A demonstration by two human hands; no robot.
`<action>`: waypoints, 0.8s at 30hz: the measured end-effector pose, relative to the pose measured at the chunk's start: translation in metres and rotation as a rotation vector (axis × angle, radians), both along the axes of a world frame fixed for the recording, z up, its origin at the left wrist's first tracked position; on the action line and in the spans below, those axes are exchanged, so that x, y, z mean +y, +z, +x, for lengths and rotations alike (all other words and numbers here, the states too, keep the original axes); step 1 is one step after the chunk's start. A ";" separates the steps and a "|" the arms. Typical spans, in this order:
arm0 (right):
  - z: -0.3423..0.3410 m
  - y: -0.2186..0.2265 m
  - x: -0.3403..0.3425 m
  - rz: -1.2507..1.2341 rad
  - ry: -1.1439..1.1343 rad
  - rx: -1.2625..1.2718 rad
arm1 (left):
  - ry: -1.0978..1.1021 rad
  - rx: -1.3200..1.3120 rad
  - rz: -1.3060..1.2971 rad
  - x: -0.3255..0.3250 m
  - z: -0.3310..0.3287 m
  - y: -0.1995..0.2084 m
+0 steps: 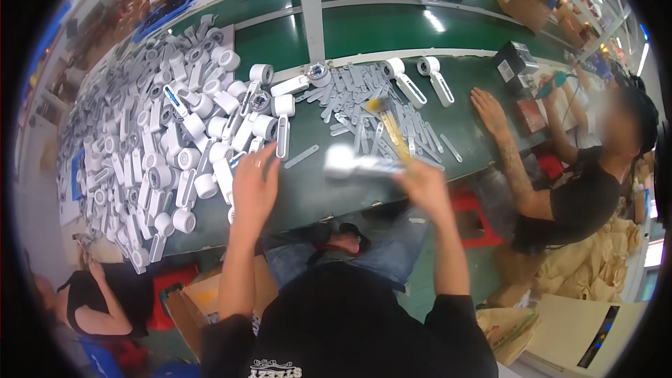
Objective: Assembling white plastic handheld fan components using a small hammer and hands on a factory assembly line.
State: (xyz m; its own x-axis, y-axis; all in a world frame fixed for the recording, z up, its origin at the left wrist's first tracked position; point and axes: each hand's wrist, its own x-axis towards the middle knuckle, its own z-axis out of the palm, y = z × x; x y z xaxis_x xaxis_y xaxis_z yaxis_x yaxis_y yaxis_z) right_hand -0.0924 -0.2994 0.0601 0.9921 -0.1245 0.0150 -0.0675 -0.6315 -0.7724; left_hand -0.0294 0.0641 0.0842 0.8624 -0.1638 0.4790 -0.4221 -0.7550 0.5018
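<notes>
My right hand (425, 187) is closed round the handle end of a white handheld fan body (343, 161). Its round head points left and is smeared by motion. A long yellow tool (393, 133) runs from beside that hand over the grey strips; whether my fingers touch it I cannot tell. At the right edge of the big heap, my left hand (253, 187) has its thumb and fingers apart, with nothing seen in them. Close to its fingertips stands another white fan body (283, 136). Flat grey strips (350, 94) lie scattered beyond my hands, and a single strip (302, 156) lies between them.
A large heap of white fan bodies (185, 157) covers the table's left side. Two fan bodies (437, 82) lie beyond the strips. A white post (310, 10) rises at the far edge. A co-worker's hand (490, 112) rests at right, near a dark box (514, 63).
</notes>
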 end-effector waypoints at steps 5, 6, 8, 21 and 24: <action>0.001 -0.051 0.056 0.113 0.194 0.002 | -0.130 -0.009 0.106 -0.026 0.086 -0.032; -0.001 -0.042 0.057 0.253 0.150 0.092 | -0.159 0.035 0.145 -0.035 0.095 -0.038; -0.007 -0.047 0.045 0.469 0.032 0.090 | -0.229 0.163 0.140 -0.063 0.107 -0.041; -0.005 -0.065 0.031 0.706 -0.337 0.066 | -0.141 0.784 -0.111 -0.123 0.092 -0.037; -0.012 -0.035 0.069 0.846 -0.250 0.080 | -0.310 0.995 -0.787 -0.111 0.047 -0.031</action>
